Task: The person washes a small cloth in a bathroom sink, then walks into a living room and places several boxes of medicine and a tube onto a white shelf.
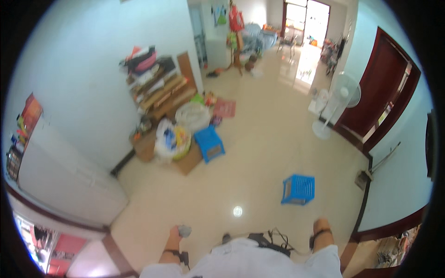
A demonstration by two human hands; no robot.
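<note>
Low in the view, my left hand (174, 231) is closed on a small grey, cloth-like bundle (185, 230). Its exact kind is too small to make out. On the other side, my right hand (320, 224) hangs over the floor, with its fingers blurred and mostly hidden. Both wrists wear dark bands. Nearest to the right hand, and apart from it, a blue plastic stool (299, 189) stands on the tiles.
A second blue stool (209, 143) stands beside stuffed plastic bags (172, 142) and stacked cardboard (162, 95) along the left wall. To the right are a white standing fan (344, 92), a dustpan (363, 179) and a dark red door (380, 85). Glossy tiled floor (259, 157) stretches toward a bright doorway.
</note>
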